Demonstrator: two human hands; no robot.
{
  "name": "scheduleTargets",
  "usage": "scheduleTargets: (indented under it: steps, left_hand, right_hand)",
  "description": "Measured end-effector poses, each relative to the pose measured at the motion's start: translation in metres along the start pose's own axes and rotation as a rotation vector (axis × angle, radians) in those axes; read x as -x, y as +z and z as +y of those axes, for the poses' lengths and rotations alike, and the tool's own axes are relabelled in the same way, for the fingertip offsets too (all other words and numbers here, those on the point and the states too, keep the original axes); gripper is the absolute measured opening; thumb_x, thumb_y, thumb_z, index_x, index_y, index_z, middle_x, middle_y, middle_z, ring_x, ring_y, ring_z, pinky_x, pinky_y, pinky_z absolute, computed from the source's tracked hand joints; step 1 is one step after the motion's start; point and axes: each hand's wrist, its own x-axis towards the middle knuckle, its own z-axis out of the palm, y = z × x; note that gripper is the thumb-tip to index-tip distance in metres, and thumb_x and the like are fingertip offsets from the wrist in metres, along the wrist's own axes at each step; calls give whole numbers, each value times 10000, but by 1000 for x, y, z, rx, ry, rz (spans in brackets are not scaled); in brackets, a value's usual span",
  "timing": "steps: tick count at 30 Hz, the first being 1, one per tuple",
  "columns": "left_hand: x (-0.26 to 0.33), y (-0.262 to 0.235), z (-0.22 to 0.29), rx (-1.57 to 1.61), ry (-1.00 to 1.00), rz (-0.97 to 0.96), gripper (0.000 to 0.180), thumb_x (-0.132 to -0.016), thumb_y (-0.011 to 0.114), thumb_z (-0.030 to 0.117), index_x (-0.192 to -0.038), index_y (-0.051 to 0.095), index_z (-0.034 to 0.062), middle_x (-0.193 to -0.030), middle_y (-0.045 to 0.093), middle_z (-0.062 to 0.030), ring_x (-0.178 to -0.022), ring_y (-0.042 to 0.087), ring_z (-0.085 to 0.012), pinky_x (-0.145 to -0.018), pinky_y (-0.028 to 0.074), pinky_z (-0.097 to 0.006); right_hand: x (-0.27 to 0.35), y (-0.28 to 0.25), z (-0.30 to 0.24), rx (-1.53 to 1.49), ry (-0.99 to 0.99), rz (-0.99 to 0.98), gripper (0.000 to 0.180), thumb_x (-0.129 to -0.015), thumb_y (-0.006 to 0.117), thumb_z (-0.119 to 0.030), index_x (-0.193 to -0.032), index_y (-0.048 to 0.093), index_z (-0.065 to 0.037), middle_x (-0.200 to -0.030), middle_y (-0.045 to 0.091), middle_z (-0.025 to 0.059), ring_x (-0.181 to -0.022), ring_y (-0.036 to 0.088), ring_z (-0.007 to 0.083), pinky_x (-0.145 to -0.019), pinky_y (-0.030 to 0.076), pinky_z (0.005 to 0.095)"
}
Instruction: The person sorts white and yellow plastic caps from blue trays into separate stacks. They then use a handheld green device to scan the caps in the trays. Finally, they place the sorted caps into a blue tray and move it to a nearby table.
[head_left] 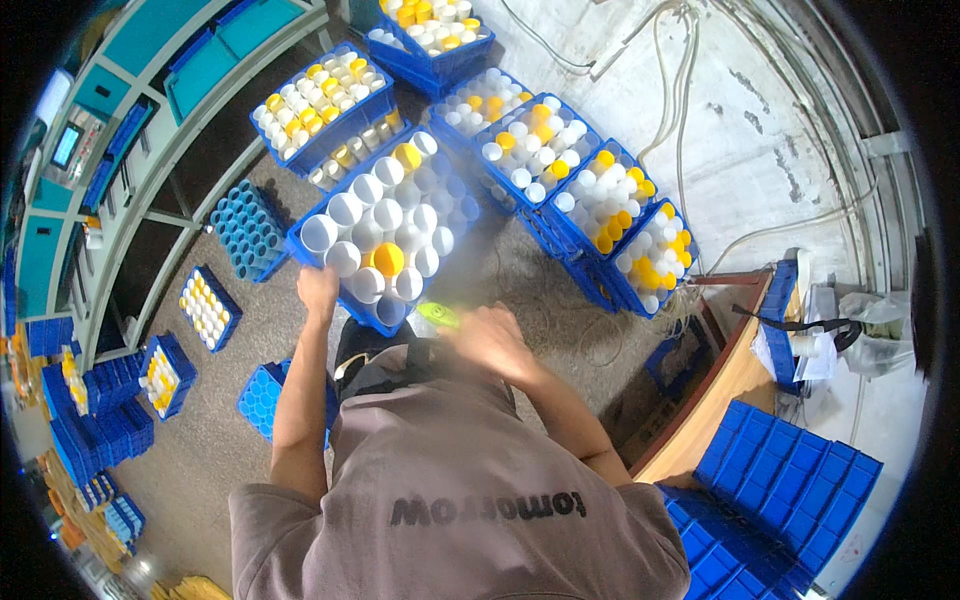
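In front of me, a blue plastic crate (292,246) holds rows of open white tubes with a few yellow ones among them. My left hand (318,290) grips this crate at its near left corner. A bright yellow-green object (438,315) sticks out of my right hand (490,338), close to the crate's near right side. My right fingers are closed around it, though most of it is hidden and its kind cannot be made out. A pale haze blurs the crate's right part and the tubes there.
More blue crates (545,140) of white and yellow tubes stand ahead and to the right. Another full crate (325,100) is stacked at the far left. A tray of blue cups (247,230) lies on the floor. Empty blue crates (790,480) are stacked near a wooden board (715,385).
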Motion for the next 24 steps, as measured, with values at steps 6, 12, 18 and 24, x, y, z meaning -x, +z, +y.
scheduleTargets:
  steps: [6, 12, 18, 24]
  left_hand:
    - [7, -14, -8, 98, -54, -4, 436, -749, 757, 362, -785, 693, -68, -863, 712, -277, -888, 708, -412, -830, 531, -474]
    - [12, -22, -12, 83, -55, -60, 429, -776, 709, 315, -808, 686, -112, -837, 684, -325, -851, 702, -437, -788, 523, -489]
    - [17, -22, -15, 168, 10, -46, 461, -768, 746, 324, -713, 645, -123, -692, 667, -279, -675, 698, -348, -678, 511, -468]
    - [25, -29, -15, 305, 83, -97, 436, -806, 746, 273, -685, 617, -126, -589, 625, -157, -588, 619, -174, -578, 485, -417]
  right_hand:
    - [0, -17, 7, 70, 88, 75, 376, -939, 589, -391, -1010, 697, -38, -727, 701, 161, -691, 700, 319, -771, 511, 442]
    - [-1, -36, 21, 10, 181, 28, 483, -969, 539, -469, -1055, 691, -18, -795, 703, 230, -829, 697, 390, -917, 469, 492]
    - [-4, -47, 62, 31, 272, 213, 453, -952, 560, -470, -926, 721, -47, -766, 702, 183, -747, 694, 363, -718, 528, 476]
    - [-24, -71, 110, 24, 474, 341, 502, -922, 585, -511, -982, 708, -28, -863, 717, 217, -840, 703, 390, -758, 543, 479]
